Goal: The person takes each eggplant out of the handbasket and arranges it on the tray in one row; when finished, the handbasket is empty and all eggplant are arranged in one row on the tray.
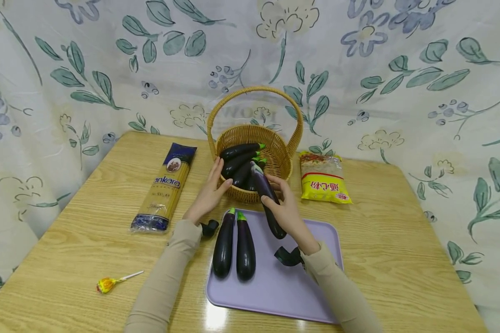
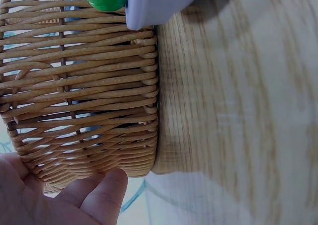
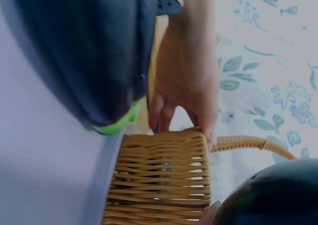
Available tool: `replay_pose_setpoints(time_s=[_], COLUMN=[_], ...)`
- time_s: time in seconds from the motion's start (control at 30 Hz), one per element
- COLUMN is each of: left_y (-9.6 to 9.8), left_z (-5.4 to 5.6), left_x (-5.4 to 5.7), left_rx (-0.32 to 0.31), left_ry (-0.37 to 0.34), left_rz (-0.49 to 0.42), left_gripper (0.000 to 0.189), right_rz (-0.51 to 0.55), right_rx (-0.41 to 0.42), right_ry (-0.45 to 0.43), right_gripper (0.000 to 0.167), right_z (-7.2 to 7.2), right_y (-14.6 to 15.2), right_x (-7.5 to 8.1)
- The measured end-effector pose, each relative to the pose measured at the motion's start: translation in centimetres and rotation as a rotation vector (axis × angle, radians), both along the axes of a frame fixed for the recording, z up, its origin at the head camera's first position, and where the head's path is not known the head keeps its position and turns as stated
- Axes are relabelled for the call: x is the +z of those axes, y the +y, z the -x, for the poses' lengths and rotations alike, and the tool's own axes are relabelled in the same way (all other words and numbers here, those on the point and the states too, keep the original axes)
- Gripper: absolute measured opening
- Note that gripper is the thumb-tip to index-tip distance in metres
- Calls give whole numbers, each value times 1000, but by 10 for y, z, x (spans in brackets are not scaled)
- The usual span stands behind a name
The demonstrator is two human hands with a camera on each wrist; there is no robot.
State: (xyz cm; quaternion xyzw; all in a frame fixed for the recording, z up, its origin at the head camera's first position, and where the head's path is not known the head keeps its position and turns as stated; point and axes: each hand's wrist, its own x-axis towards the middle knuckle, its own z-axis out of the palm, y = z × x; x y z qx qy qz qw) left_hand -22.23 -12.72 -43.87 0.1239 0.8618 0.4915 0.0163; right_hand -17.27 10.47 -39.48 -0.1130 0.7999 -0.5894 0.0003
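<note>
My right hand (image 1: 284, 208) holds a dark purple eggplant (image 1: 268, 199) tilted over the front rim of the wicker basket (image 1: 283, 159), its stem end toward the basket. In the right wrist view, the held eggplant (image 3: 278, 195) shows at the lower right. With thumb at the rim and fingers along the outside, my left hand (image 1: 208, 194) grips the basket's left front side; its fingers (image 2: 107, 195) touch the weave. Several eggplants (image 1: 238, 165) with green stems lie inside the basket. Two more eggplants (image 1: 223, 245) lie side by side on the lilac tray (image 1: 275, 296).
Left of the basket lies a pack of spaghetti (image 1: 164, 187). A yellow and red bag of pasta (image 1: 324, 178) is to its right. A wrapped lollipop (image 1: 110, 284) lies at the front left of the wooden table (image 1: 400, 259). Behind hangs a floral curtain (image 1: 241, 41). The tall handle (image 1: 256, 89) arches over the basket.
</note>
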Motion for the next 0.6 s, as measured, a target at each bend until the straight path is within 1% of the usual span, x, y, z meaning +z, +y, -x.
replay_pose_setpoints(time_s=[0.13, 0.23, 0.5, 0.6], left_y=[0, 0, 1, 1], left_z=[1, 1, 1, 1], left_x=[1, 2, 1, 0], left_rx=[-2, 0, -3, -2], left_ry=[8, 20, 16, 17], left_rz=[3, 4, -1, -3], left_gripper=[72, 72, 72, 72], right_rz=[-22, -30, -67, -81], right_rx=[-5, 0, -7, -6], right_ry=[-63, -94, -92, -107], right_gripper=[51, 51, 51, 51], right_z=[-11, -16, -28, -33], right_y=[5, 5, 1, -1], right_x=[-4, -7, -14, -17])
